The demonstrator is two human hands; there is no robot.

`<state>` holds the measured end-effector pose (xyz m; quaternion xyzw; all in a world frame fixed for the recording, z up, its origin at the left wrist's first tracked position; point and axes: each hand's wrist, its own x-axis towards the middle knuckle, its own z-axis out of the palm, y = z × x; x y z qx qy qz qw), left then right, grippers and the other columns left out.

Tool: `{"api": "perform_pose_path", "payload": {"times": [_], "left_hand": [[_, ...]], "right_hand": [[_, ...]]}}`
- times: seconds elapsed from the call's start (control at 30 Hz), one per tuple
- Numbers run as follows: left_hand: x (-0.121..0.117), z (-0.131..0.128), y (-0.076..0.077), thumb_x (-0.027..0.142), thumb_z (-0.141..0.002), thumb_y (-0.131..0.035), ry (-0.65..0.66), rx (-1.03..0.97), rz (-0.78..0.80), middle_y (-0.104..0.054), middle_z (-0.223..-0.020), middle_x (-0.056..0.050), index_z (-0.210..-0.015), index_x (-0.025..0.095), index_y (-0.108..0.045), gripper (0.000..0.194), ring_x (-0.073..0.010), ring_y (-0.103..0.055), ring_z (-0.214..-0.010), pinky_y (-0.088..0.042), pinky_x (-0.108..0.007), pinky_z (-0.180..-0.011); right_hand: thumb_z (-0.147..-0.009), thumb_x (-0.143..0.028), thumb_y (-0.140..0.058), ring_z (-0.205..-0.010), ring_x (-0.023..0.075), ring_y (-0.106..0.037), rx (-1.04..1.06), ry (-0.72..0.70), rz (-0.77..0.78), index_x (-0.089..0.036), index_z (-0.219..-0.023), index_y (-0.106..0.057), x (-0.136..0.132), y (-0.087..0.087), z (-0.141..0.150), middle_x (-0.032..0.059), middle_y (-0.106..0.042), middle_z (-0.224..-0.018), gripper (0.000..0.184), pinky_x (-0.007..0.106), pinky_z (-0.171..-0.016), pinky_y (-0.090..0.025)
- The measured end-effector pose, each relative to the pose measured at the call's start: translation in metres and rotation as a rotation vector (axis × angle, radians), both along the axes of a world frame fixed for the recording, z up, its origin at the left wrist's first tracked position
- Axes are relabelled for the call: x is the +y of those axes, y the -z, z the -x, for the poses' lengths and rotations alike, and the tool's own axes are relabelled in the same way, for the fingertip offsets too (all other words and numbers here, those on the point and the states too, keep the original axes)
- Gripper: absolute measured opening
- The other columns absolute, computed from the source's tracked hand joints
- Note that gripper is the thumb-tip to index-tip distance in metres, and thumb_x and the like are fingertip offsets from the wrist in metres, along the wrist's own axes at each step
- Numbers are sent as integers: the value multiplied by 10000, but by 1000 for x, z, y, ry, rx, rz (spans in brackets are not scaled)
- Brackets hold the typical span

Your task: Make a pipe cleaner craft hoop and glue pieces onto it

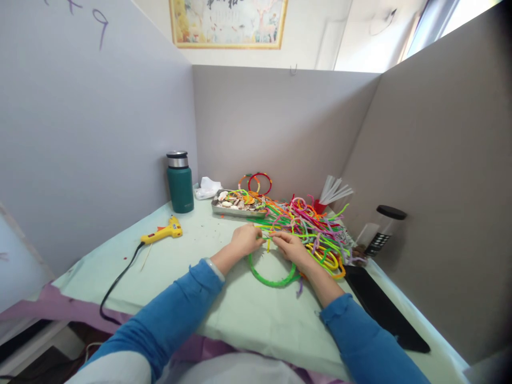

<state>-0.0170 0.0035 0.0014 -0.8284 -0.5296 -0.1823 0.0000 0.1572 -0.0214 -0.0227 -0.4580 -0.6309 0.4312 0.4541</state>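
A green pipe-cleaner ring (273,282) lies on the table in front of me, its far side up at my fingers. My left hand (246,240) pinches the ring's far left part with curled fingers. Across from it, the fingertips of my right hand (291,249) are closed on a thin strand at the ring's far side. Between both hands a short yellow pipe-cleaner end (268,245) hangs inside the ring. Just beyond and right of my right hand spreads a tangled heap of colourful pipe cleaners (316,221).
A metal tray (240,212) of shells and scraps stands behind my hands, with finished-looking rings (261,184) behind it. Left are a green bottle (181,184) and a yellow glue gun (162,232) with a black cord. Right are a black flat slab (386,309), a clear jar (384,229) and glue sticks (335,189).
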Motion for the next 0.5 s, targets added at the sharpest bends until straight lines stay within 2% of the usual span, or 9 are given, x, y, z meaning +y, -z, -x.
{"api": "perform_pose_path", "payload": {"times": [0.13,0.27,0.4,0.5], "left_hand": [[-5,-1,-3,421,-776,-515,-29,19,-108,-568,-993,-80,-984,214,-633,316,-186,-564,-830,-387,-271,-691],[-6,-3,-4,356,-779,-536,42,61,-149,-582,-939,-101,-871,186,-662,231,-208,-535,-910,-366,-287,-743],[-3,-2,0,393,-822,-451,97,49,-64,-630,-819,-109,-804,182,-678,310,-210,-557,-839,-361,-280,-711],[0,-2,2,329,-815,-438,169,28,10,-646,-789,-93,-810,189,-678,278,-189,-562,-750,-348,-255,-648]], "right_hand": [[-750,-426,-555,-364,50,-212,-3,12,3,-155,-953,-609,0,-1,0,-96,-273,-437,342,199,-362,-137],[-739,-435,-564,-359,55,-217,-6,8,9,-161,-959,-612,0,0,0,-95,-270,-430,354,202,-355,-140],[-742,-445,-566,-359,52,-200,7,-7,14,-178,-976,-608,1,0,-3,-99,-254,-438,357,200,-350,-132],[-735,-444,-579,-350,46,-195,12,-55,64,-181,-965,-600,-1,-2,-5,-103,-258,-433,350,199,-347,-117]]}}
